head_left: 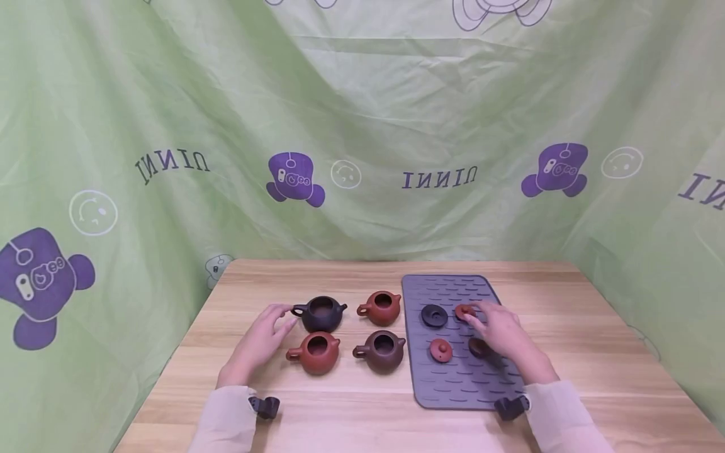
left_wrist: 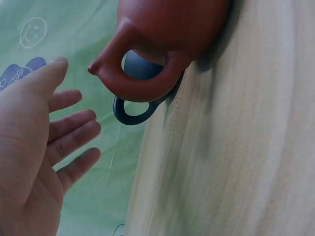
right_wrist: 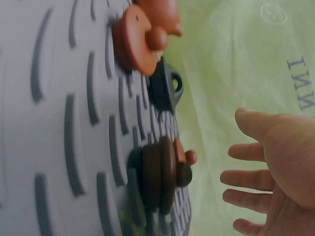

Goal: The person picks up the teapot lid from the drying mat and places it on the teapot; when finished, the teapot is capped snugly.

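My left hand is held out with loose, spread fingers beside the handle of a black teapot. In the left wrist view, a gap separates that hand from the nearer red teapot. Over the grey mat is my right hand, fingers extended and nothing in them. It is nearest to a small red lid and a dark brown lid. The right wrist view shows the hand apart from the brown lid. A black lid and another red lid lie on the mat.
Lidless, the black teapot stands in a group with a front red teapot, a back red teapot and a purple-brown teapot, left of the mat. A green printed curtain hangs behind the wooden table.
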`<action>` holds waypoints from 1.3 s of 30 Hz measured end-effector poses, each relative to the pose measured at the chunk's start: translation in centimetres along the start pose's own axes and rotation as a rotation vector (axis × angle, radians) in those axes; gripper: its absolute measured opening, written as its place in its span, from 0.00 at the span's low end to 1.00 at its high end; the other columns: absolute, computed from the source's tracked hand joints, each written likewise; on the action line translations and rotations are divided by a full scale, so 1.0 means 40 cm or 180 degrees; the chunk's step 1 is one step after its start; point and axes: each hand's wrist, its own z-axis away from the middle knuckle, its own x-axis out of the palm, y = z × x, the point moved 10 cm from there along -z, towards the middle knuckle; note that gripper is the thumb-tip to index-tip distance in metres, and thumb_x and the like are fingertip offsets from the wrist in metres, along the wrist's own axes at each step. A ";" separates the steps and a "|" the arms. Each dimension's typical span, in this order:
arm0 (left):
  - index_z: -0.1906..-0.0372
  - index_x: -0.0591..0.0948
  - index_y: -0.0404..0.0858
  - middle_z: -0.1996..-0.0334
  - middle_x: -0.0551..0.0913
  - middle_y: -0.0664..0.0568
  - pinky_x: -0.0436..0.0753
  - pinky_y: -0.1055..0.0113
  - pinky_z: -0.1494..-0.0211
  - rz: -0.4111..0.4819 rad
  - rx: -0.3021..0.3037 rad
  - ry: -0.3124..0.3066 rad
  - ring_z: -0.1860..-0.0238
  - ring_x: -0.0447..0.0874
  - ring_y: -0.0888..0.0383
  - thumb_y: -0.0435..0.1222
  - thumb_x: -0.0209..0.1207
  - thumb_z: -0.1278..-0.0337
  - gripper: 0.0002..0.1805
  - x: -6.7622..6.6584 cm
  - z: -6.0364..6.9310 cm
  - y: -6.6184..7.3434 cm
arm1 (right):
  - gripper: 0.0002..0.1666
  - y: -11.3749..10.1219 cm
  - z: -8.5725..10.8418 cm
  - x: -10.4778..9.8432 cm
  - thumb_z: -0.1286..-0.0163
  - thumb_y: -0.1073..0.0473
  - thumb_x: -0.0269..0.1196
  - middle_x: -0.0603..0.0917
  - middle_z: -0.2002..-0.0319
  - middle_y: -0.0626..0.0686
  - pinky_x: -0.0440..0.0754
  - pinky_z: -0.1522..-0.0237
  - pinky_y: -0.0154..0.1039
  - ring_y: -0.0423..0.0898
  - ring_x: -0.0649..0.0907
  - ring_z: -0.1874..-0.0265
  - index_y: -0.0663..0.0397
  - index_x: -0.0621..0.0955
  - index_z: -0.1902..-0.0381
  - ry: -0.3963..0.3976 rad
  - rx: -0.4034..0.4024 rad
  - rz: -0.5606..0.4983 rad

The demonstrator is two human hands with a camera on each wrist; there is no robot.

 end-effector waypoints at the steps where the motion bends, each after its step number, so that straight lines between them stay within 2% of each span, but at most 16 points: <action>1: 0.38 0.74 0.32 0.41 0.74 0.40 0.71 0.43 0.39 0.0006 0.0018 -0.0011 0.42 0.73 0.41 0.43 0.56 0.31 0.24 0.000 0.003 0.005 | 0.27 -0.009 0.001 -0.001 0.29 0.52 0.61 0.76 0.45 0.73 0.66 0.45 0.69 0.71 0.72 0.43 0.70 0.76 0.43 0.0020 -0.0031 -0.0013; 7: 0.39 0.76 0.35 0.45 0.78 0.46 0.74 0.45 0.41 0.0225 -0.0054 -0.0318 0.45 0.77 0.45 0.45 0.59 0.33 0.24 0.025 0.023 0.021 | 0.21 -0.059 0.016 0.013 0.32 0.58 0.65 0.81 0.50 0.67 0.72 0.44 0.62 0.67 0.77 0.47 0.68 0.79 0.47 -0.0040 -0.0258 -0.0227; 13: 0.38 0.76 0.37 0.41 0.76 0.45 0.75 0.50 0.41 0.0499 -0.0070 -0.0546 0.44 0.78 0.44 0.49 0.62 0.38 0.28 0.054 0.040 0.023 | 0.19 -0.088 0.036 0.043 0.33 0.58 0.66 0.81 0.49 0.63 0.72 0.44 0.61 0.64 0.77 0.45 0.63 0.81 0.48 -0.0225 -0.0377 -0.0340; 18: 0.37 0.74 0.35 0.37 0.72 0.41 0.76 0.50 0.42 0.0590 0.0065 -0.0673 0.44 0.77 0.43 0.51 0.66 0.43 0.34 0.075 0.050 0.030 | 0.18 -0.108 0.050 0.066 0.35 0.56 0.67 0.83 0.52 0.57 0.75 0.46 0.57 0.60 0.80 0.48 0.60 0.82 0.50 -0.0360 -0.0413 -0.0391; 21: 0.37 0.74 0.34 0.38 0.72 0.39 0.78 0.51 0.43 0.0600 0.0171 -0.0717 0.45 0.78 0.44 0.51 0.68 0.47 0.37 0.084 0.054 0.037 | 0.18 -0.120 0.053 0.075 0.37 0.55 0.70 0.84 0.54 0.53 0.78 0.48 0.55 0.56 0.82 0.51 0.57 0.83 0.52 -0.0385 -0.0471 -0.0435; 25: 0.38 0.75 0.35 0.40 0.74 0.41 0.78 0.52 0.45 0.0576 0.0267 -0.0709 0.49 0.80 0.47 0.51 0.71 0.52 0.38 0.087 0.056 0.046 | 0.17 -0.140 0.056 0.082 0.40 0.55 0.72 0.84 0.57 0.49 0.79 0.50 0.52 0.52 0.83 0.54 0.54 0.84 0.55 -0.0389 -0.0675 -0.0483; 30: 0.41 0.77 0.37 0.42 0.76 0.44 0.76 0.51 0.44 0.0618 0.0253 -0.0724 0.47 0.78 0.48 0.50 0.74 0.56 0.37 0.093 0.058 0.049 | 0.13 -0.164 0.066 0.091 0.41 0.55 0.72 0.83 0.62 0.43 0.80 0.53 0.48 0.44 0.82 0.59 0.48 0.84 0.59 -0.0444 -0.0951 -0.0548; 34: 0.42 0.78 0.37 0.42 0.76 0.43 0.75 0.51 0.42 0.0677 0.0234 -0.0724 0.45 0.77 0.48 0.48 0.75 0.57 0.36 0.096 0.060 0.051 | 0.12 -0.166 0.068 0.095 0.42 0.58 0.72 0.82 0.62 0.42 0.81 0.53 0.47 0.42 0.82 0.60 0.47 0.84 0.60 -0.0430 -0.0966 -0.0578; 39: 0.42 0.78 0.36 0.43 0.77 0.43 0.77 0.53 0.43 0.0673 0.0301 -0.0690 0.46 0.78 0.47 0.45 0.75 0.55 0.34 0.098 0.060 0.055 | 0.14 -0.160 0.067 0.101 0.44 0.65 0.72 0.83 0.62 0.44 0.81 0.54 0.46 0.43 0.82 0.60 0.50 0.84 0.60 -0.0420 -0.0915 -0.0595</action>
